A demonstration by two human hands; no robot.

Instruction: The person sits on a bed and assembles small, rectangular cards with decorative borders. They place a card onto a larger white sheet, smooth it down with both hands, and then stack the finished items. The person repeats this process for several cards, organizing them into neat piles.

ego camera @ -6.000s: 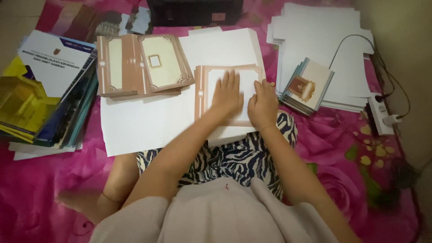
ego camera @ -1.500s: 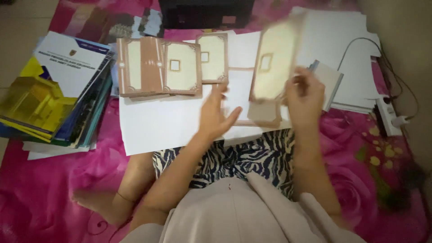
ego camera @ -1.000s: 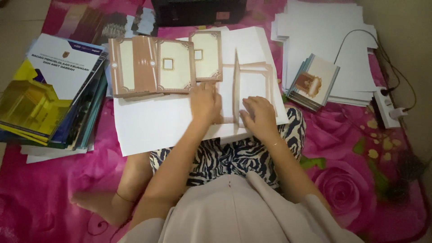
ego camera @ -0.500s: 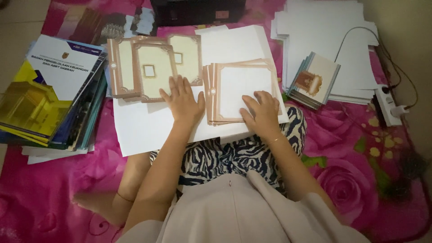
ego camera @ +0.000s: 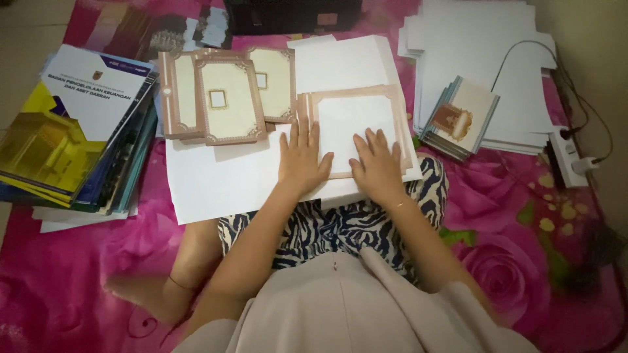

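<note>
Two hands lie flat, fingers spread: left hand point(ego camera: 302, 159) and right hand point(ego camera: 377, 163) on a brown-bordered card point(ego camera: 356, 124). Card rests on white paper point(ego camera: 222, 186) near its front edge.

dim, soft focus, dark corners

- The bordered card point(ego camera: 356, 127) under the hands looks like smooth, matt paper.
- The big white sheets point(ego camera: 222, 186) are plain matt paper.
- The book stack point(ego camera: 72, 131) has shiny paper covers.
- The pink flowered blanket point(ego camera: 523, 261) is soft cloth.
</note>
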